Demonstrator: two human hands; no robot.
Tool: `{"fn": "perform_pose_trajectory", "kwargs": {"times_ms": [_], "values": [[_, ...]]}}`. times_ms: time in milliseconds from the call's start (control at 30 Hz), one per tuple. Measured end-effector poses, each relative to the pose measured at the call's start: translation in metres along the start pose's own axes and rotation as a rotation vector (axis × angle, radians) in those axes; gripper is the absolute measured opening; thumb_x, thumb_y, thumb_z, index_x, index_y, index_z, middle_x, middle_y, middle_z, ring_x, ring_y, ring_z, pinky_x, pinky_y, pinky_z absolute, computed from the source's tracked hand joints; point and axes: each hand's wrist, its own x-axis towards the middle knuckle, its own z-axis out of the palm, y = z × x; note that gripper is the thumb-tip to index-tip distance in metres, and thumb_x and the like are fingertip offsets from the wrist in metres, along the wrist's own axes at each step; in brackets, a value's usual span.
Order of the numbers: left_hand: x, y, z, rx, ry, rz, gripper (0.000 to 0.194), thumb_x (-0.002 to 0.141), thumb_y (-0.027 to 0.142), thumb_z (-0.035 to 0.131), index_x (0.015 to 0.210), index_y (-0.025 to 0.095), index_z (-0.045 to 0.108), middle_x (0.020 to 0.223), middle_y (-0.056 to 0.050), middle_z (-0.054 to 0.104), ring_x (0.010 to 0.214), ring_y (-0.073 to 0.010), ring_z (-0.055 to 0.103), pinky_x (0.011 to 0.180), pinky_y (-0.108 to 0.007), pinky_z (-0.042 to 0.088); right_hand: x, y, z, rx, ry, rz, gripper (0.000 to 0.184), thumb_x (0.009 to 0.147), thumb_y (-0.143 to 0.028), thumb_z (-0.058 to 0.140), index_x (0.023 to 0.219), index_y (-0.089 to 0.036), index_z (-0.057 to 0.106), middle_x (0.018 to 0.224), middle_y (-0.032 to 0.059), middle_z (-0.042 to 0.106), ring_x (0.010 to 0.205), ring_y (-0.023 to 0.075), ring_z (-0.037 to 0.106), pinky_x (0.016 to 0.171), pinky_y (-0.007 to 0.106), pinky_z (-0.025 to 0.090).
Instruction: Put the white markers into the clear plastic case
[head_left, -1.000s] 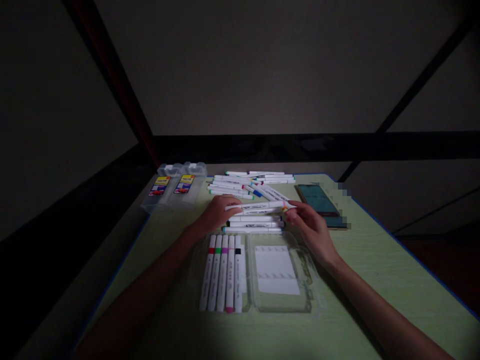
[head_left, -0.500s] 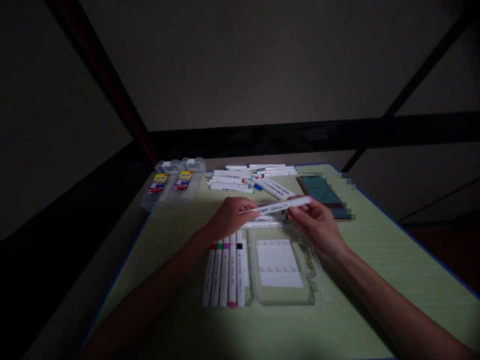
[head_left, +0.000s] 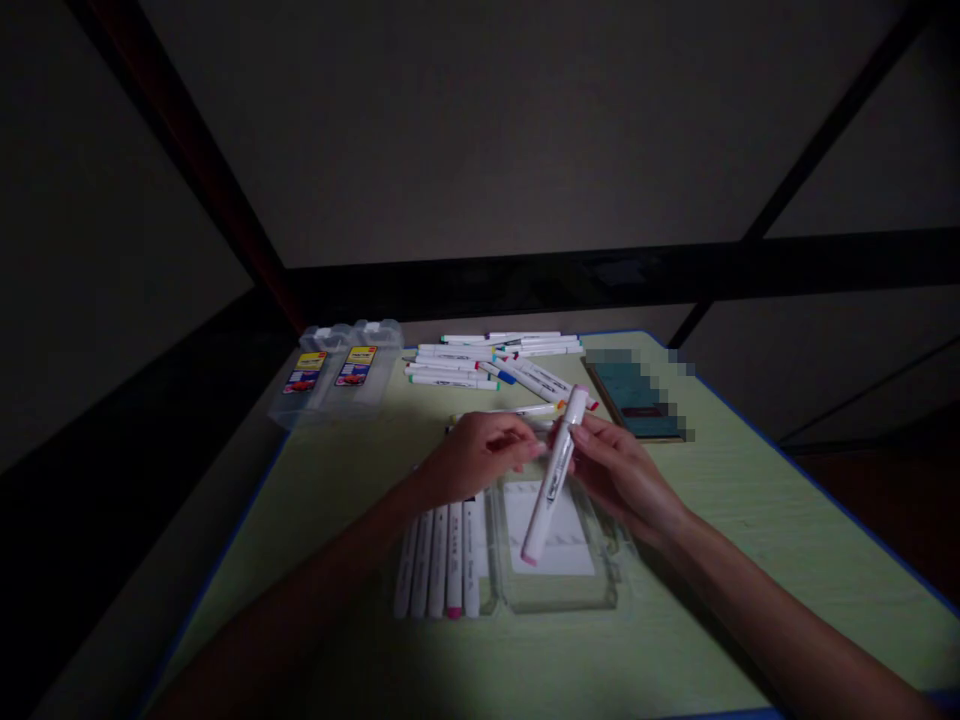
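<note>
My right hand (head_left: 619, 465) grips a white marker pen (head_left: 555, 480) with pale pink ends, tilted over the right half of a clear plastic case (head_left: 555, 605). My left hand (head_left: 484, 455) is just left of that pen, its fingers loosely bent and apart, holding nothing I can see. The case lies unfolded on the table. Several white markers (head_left: 430, 575) stand side by side in its left half, their upper ends partly hidden by my left hand. Behind my hands lies a marker with an orange-yellow tip (head_left: 517, 411), partly covered.
Several loose markers (head_left: 454, 368) are heaped toward the far edge of the green table (head_left: 750, 560). At the far left stand two clear cases (head_left: 375, 385) with coloured labels. A dark flat phone-like device (head_left: 626, 385), partly pixelated, lies at the right.
The pink-ended marker was held level between both hands; it has swung steeply downward in my right hand. My left hand has let go of its end. The view has shifted slightly.
</note>
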Motion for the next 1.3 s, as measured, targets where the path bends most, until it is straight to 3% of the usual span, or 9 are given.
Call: {"fn": "perform_pose_trajectory", "kwargs": {"times_ms": [133, 367, 533, 667, 867, 1300], "values": [[0.003, 0.004, -0.005, -0.133, 0.165, -0.007, 0.016, 0.073, 0.023, 0.052, 0.084, 0.011, 0.054, 0.072, -0.002, 0.059, 0.057, -0.0077, 0.053, 0.056, -0.022, 0.042, -0.009, 0.003, 0.007, -0.054, -0.090, 0.098, 0.025, 0.064, -0.037, 0.070, 0.072, -0.015, 0.062, 0.061, -0.0021, 0.052, 0.052, 0.0062, 0.041, 0.048, 0.017, 0.034], [-0.001, 0.008, 0.000, -0.260, 0.122, 0.010, 0.023, 0.075, 0.023, 0.051, 0.093, 0.011, 0.054, 0.067, -0.001, 0.058, 0.059, -0.0087, 0.052, 0.059, -0.022, 0.041, -0.012, 0.010, 0.010, -0.137, -0.196, 0.084, 0.027, 0.070, -0.040, 0.065, 0.068, -0.014, 0.057, 0.057, -0.0033, 0.048, 0.053, 0.0068, 0.040, 0.050, 0.019, 0.029], [-0.003, 0.011, 0.004, -0.315, 0.099, 0.014, 0.026, 0.064, 0.015, 0.061, 0.088, 0.012, 0.054, 0.073, -0.001, 0.058, 0.067, -0.0098, 0.054, 0.063, -0.022, 0.041, -0.012, 0.012, 0.009, -0.173, -0.205, 0.073, 0.026, 0.072, -0.040, 0.063, 0.071, -0.015, 0.057, 0.058, -0.0031, 0.050, 0.053, 0.0077, 0.042, 0.052, 0.021, 0.031], [-0.002, 0.008, 0.004, -0.356, 0.098, 0.023, 0.022, 0.063, 0.014, 0.061, 0.084, 0.012, 0.052, 0.071, 0.000, 0.056, 0.065, -0.0090, 0.053, 0.060, -0.021, 0.041, -0.012, 0.014, 0.009, -0.250, -0.209, 0.028, 0.025, 0.075, -0.041, 0.059, 0.075, -0.016, 0.055, 0.061, -0.0016, 0.055, 0.053, 0.0082, 0.044, 0.053, 0.021, 0.033], [0.001, 0.003, -0.002, -0.374, 0.218, 0.013, 0.021, 0.062, 0.014, 0.061, 0.081, 0.013, 0.051, 0.072, 0.001, 0.056, 0.064, -0.0089, 0.056, 0.062, -0.023, 0.044, -0.013, 0.017, 0.011, -0.321, -0.117, -0.050, 0.027, 0.074, -0.042, 0.060, 0.079, -0.020, 0.044, 0.052, -0.0062, 0.051, 0.048, 0.0089, 0.043, 0.050, 0.021, 0.034], [0.005, 0.001, -0.017, -0.479, 0.390, -0.016, 0.023, 0.062, 0.021, 0.063, 0.080, 0.014, 0.050, 0.080, -0.001, 0.056, 0.067, -0.0108, 0.057, 0.059, -0.027, 0.050, -0.019, 0.018, 0.010, -0.688, -0.197, -0.137, 0.042, 0.081, -0.050, 0.044, 0.054, -0.017, 0.047, 0.052, -0.0019, 0.046, 0.052, 0.0104, 0.041, 0.050, 0.023, 0.033]]}}
